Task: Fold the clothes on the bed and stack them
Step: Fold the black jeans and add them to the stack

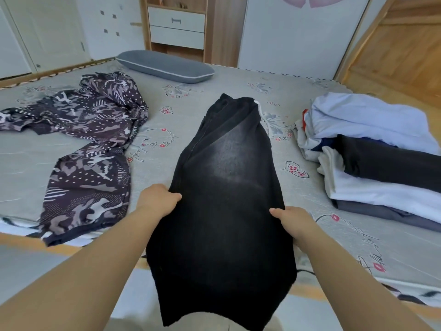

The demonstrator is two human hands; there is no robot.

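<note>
Black, faded-denim trousers (pixel 229 177) lie lengthwise mid-bed (pixel 210 96), waist away, hems hanging over the near edge. Left hand (pixel 157 199) and right hand (pixel 293 223) pinch their side edges. Patterned thin garment (pixel 90 139) sprawls left; folded stack (pixel 372 154) right.

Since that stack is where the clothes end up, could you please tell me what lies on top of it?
Atop the stack, a pale blue garment lies at the back and a dark garment nearer; white and grey layers show beneath. Anything between the layers is covered.
</note>
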